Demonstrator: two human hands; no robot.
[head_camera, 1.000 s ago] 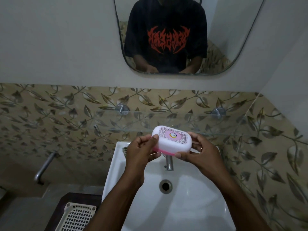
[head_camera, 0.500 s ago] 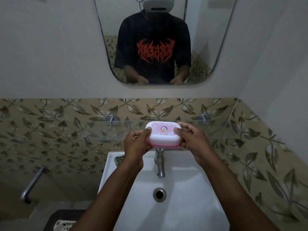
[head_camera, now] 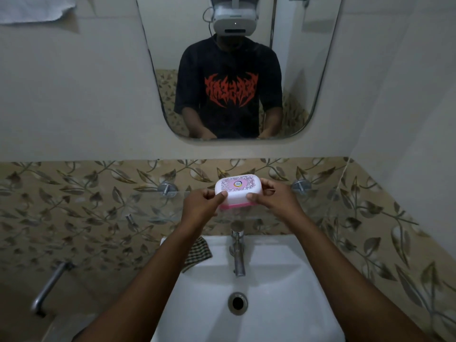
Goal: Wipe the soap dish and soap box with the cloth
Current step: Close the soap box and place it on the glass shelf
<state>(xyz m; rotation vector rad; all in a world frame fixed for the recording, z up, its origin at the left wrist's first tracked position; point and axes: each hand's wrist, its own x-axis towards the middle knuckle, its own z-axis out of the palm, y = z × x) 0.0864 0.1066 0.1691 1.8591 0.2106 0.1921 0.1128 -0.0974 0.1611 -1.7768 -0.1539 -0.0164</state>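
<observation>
1. The soap box, white-lidded with a pink patterned label and pink base, sits over the glass shelf.
2. Left hand and right hand pinch its ends.
3. The checked cloth lies on the sink rim.

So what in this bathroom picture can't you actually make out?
Head view, the only one:
- Inside of the soap box: its shut lid hides any soap.
- Whether the box rests on the glass shelf or hangs above it: the left hand and right hand cover its base.
- Checked cloth on the sink rim: the left forearm covers part.
- White fabric, top left: cut off by the frame edge.
</observation>
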